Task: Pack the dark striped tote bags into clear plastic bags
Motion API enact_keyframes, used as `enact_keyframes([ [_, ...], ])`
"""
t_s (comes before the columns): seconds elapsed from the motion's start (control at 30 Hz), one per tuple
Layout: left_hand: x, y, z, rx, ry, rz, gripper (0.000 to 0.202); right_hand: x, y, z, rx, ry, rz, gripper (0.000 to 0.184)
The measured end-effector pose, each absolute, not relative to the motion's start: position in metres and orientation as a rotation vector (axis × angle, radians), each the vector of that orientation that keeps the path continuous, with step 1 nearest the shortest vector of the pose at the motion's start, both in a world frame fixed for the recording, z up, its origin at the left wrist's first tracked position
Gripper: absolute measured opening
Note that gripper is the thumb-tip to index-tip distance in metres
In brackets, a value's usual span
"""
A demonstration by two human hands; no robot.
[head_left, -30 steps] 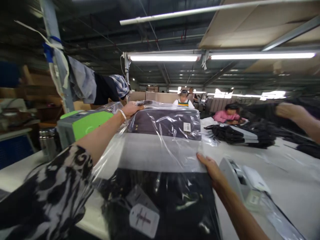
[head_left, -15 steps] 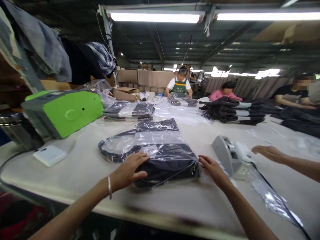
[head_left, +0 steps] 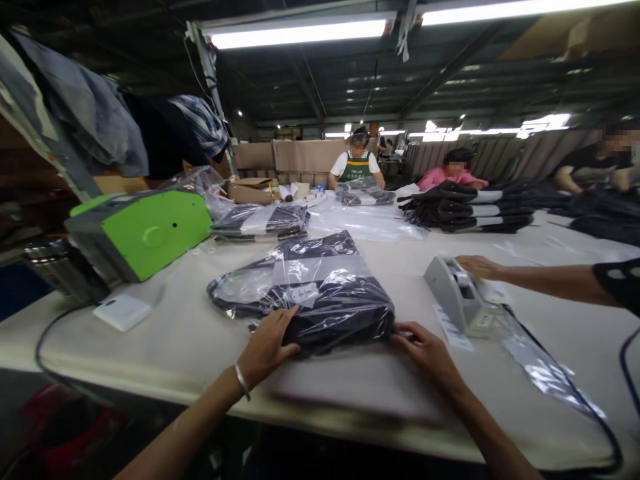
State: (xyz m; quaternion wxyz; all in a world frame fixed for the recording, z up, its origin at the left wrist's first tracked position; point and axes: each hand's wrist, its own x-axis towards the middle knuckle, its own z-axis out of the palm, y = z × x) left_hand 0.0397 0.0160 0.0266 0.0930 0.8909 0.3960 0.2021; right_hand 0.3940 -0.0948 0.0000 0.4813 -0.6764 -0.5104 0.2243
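A folded dark garment in a clear plastic bag [head_left: 345, 303] lies flat before me, with a pale band across it and a small white tag showing through the film. Resting on its near left side, my left hand [head_left: 270, 343] is open, fingers stretched over the plastic and thumb apart. At the near right corner, my right hand [head_left: 423, 347] has its fingertips and thumb closed on the bag's edge. Right of it stands a grey tape dispenser [head_left: 457, 293]; another person's hand [head_left: 477, 267] reaches to its top.
A green and grey machine [head_left: 155, 230], a steel flask [head_left: 63, 270] and a white flat device [head_left: 123, 311] stand at left. Bagged garments [head_left: 260, 220] and a dark garment stack [head_left: 473, 210] lie farther back. A black cable [head_left: 555, 377] runs at right. Several people work beyond.
My right fingers have closed on the bag's corner. My left hand stays on its near side. The other person's hand has moved left onto the tape dispenser. The view has shifted slightly.
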Motion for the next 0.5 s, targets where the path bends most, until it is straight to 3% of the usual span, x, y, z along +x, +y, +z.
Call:
enact_keyframes([
  [0.17,0.044,0.021,0.035,2.643,1.161,0.523,0.041,0.388,-0.094,-0.009,-1.661,-1.345,0.362,0.026],
  [0.3,0.043,0.034,0.042,2.537,1.108,0.437,0.028,0.369,-0.096,0.008,-1.537,-1.425,-0.062,0.032],
  [0.4,0.041,0.047,0.048,2.433,0.981,0.395,0.034,0.334,-0.094,0.03,-1.385,-1.649,-0.251,0.028],
  [0.5,0.035,0.052,0.053,2.39,0.887,0.324,0.044,0.288,-0.081,0.042,-1.302,-1.963,-0.176,0.024],
])
